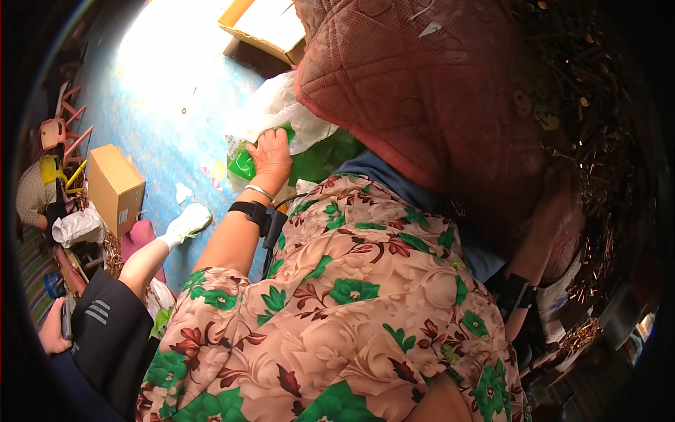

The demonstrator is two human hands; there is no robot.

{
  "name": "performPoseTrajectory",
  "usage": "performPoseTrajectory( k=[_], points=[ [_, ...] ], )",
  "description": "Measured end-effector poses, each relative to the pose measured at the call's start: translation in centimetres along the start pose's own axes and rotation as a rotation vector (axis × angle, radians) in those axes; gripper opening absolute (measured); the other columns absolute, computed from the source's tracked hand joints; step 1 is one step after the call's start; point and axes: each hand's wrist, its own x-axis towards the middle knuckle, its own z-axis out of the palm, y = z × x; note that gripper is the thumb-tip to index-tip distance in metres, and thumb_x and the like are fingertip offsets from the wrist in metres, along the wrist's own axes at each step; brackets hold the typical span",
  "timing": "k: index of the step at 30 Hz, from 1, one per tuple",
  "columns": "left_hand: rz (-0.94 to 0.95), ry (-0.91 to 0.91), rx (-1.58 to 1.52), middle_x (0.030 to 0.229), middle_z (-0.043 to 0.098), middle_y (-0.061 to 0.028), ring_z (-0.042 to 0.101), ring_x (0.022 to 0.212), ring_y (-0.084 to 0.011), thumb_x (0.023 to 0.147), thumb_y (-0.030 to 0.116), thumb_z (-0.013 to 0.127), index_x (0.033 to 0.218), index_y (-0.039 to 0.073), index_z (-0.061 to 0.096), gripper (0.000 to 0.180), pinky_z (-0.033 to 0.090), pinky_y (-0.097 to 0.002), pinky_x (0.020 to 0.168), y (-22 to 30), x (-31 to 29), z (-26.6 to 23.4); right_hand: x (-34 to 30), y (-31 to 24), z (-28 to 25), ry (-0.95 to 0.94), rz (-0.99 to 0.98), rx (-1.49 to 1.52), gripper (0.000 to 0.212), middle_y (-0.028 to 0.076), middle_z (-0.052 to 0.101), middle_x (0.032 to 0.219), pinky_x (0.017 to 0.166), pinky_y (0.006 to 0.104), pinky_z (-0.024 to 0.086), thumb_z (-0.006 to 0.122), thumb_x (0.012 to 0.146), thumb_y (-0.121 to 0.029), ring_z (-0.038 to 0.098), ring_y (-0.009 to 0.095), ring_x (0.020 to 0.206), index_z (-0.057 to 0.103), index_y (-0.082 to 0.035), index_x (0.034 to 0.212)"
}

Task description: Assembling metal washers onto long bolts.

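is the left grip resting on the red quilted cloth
No, the left grip is at the white and green plastic, left of the red quilted cloth.

Quilted cloth point(422, 105) looks matt, green plastic point(318, 160) glossy.

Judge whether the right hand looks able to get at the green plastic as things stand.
Probably not directly: the red quilted fabric lies between the dimly seen right hand and the green plastic, so it seems to block the way.

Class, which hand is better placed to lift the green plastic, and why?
Probably the left hand: it is on the green plastic, while the right hand is across by the red quilted cloth.
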Motion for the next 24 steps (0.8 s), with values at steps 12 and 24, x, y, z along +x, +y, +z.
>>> performPoseTrajectory(
  k=[12,24],
  points=[
    [-0.280,-0.333,-1.409,0.094,0.063,-0.0054,0.060,0.085,-0.0124,0.083,0.028,0.059,0.106,0.005,0.056,0.033,0.045,-0.0255,0.073,-6.8,-2.1,-7.9,1.2,1.2,-1.3,-0.081,-0.094,-0.129,0.026,0.011,0.061,0.097,0.071,0.0279,0.048,0.054,0.085,-0.008,0.058,0.018,0.082,0.055,0.002,0.110],
    [-1.060,-0.353,-1.333,0.070,0.056,-0.0026,0.053,0.057,-0.0131,0.081,0.020,0.051,0.084,0.009,0.055,0.012,0.042,-0.0300,0.048,-11.3,-8.7,5.6,4.3,3.1,-3.8,-0.118,-0.118,-0.202,0.029,0.012,0.060,0.098,0.072,0.0290,0.048,0.054,0.086,-0.006,0.058,0.019,0.084,0.053,0.003,0.114]
  ],
)
